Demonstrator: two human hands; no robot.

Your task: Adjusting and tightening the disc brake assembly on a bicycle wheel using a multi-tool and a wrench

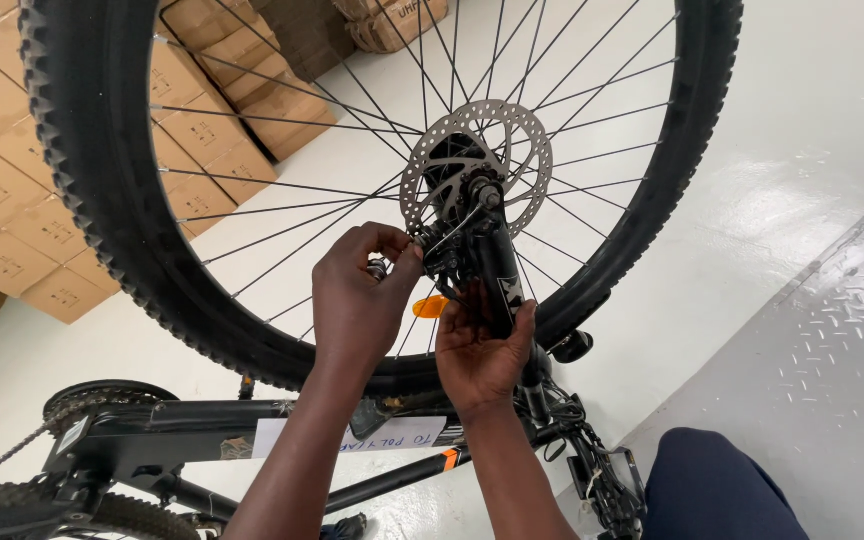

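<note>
bike's flipped over, front wheel (102, 150) up top, and the left hand (357, 300) is pinching a small metal bit by the brake caliper (442, 255), just under the disc rotor (477, 165). right hand (477, 350) is curled round the fork leg (502, 285), stiff and easy to grab there. the rotor looks thin and bendy so i'd stay off it, and the fingers hide what that little part is.

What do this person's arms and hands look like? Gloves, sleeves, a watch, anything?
Both are bare. The left hand and right hand wear no gloves, and no ring, watch or bracelet shows. The forearms are uncovered down to the picture's edge, so no sleeve is in view. Dark blue cloth at the lower right looks like a trouser knee.
</note>
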